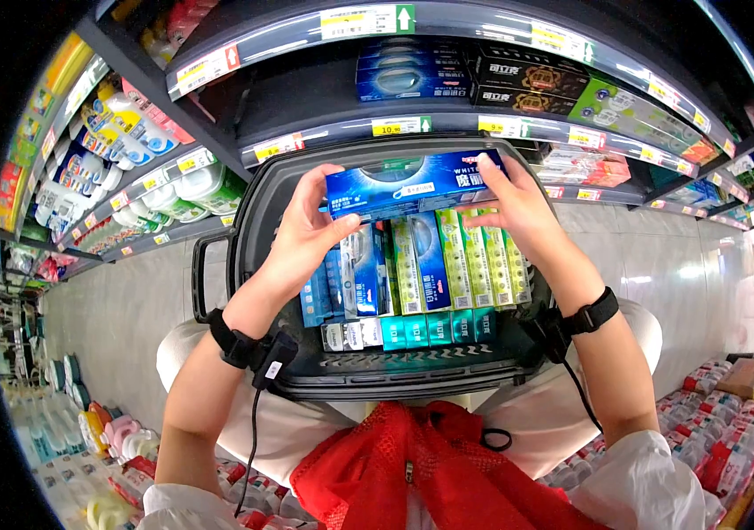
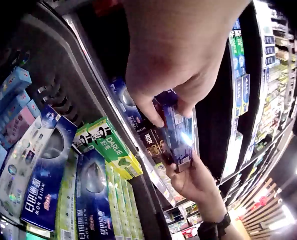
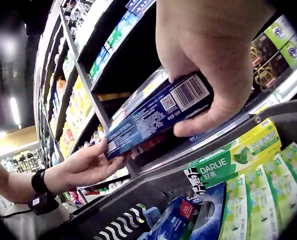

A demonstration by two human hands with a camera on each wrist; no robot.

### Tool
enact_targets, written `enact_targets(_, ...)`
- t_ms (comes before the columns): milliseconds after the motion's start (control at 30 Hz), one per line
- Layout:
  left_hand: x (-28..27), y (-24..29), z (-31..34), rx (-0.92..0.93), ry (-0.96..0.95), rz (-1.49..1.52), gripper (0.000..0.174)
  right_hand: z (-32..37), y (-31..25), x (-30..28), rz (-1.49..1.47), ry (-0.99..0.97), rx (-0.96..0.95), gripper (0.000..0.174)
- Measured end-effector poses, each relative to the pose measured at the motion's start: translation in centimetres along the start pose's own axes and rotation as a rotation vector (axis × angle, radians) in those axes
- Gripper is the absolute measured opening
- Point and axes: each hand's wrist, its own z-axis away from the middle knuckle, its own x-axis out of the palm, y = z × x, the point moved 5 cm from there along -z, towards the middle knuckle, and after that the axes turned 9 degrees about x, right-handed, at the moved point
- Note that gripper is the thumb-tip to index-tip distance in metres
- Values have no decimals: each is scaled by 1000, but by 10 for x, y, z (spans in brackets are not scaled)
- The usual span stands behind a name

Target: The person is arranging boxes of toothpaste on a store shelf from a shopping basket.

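A long blue box [image 1: 416, 184] is held level above a dark basket [image 1: 257, 185], between both hands. The left hand [image 1: 306, 234] pinches its left end, thumb on the near edge. At the other end the right hand [image 1: 522, 208] grips with thumb and fingers; in the right wrist view this hand [image 3: 213, 65] curls round the end with the barcode. The left wrist view shows the blue box [image 2: 178, 135] with the left hand [image 2: 176, 65] at one end. Below, the basket holds blue boxes [image 1: 428, 265], green boxes [image 1: 483, 265] and teal boxes [image 1: 439, 329].
Behind the basket, a shelf [image 1: 306, 93] carries blue boxes [image 1: 412, 71], black boxes [image 1: 527, 79] and green boxes [image 1: 628, 110]. Bottles [image 1: 121, 124] stand on the left shelves. Wrapped bottles [image 1: 704, 424] lie at the lower right. The basket's handle [image 1: 204, 278] juts out left.
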Motion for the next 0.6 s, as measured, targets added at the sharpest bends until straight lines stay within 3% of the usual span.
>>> enact_targets(67, 1, -1, -2, 45, -18, -66, 51, 3, 7, -2, 17, -133, 193, 44)
enact_targets(133, 2, -6, -4, -33, -55, -95, 54, 5, 3, -4, 1, -125, 178, 43)
enact_targets(200, 3, -6, -7, -50, -41, -31, 53, 10, -4, -3, 30, -100, 56, 44)
enact_targets(267, -1, -8, -12, -93, -93, -221, 48, 12, -5, -3, -11, -69, 13, 48)
enact_targets(333, -2, -4, -16, 8, -114, -363, 47, 13, -10, 0, 91, -147, -193, 49)
enact_targets(400, -3, -4, -17, -33, -155, -649, 48, 13, -10, 0, 113, -178, -184, 50)
enact_targets(467, -8, -2, -18, -15, -94, -660, 49, 11, -5, -3, 143, -120, -128, 50)
enact_targets(533, -18, 10, -21, 123, 58, -798, 46, 10, -5, -10, 117, -61, -91, 45)
enact_targets(600, -39, 12, -28, 397, 172, -922, 42, 10, -8, -20, 116, 10, 82, 40)
